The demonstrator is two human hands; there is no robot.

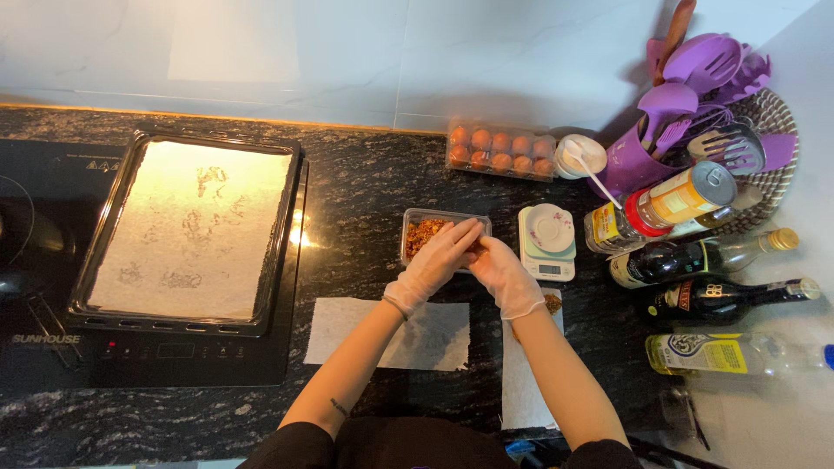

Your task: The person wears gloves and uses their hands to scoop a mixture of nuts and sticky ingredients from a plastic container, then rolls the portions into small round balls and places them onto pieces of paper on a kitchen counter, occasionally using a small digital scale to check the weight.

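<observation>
I'm seeing my left hand (pixel 439 259) and right hand (pixel 506 276) in thin, milky-white gloves over a clear container (pixel 445 233) of reddish-brown crumbled filling, all on a black countertop (pixel 365 187) flecked with grey-white speckles. To the left I've got a black baking tray (pixel 188 230) lined with pale cream paper blotched with faint greasy marks, and below my wrists two plain white paper sheets (pixel 395 334). Up at the back I pick out brown eggs (pixel 502 152) in a clear carton, a white-and-mint scale (pixel 547 243), and purple utensils (pixel 695 87) in a purple holder.
</observation>
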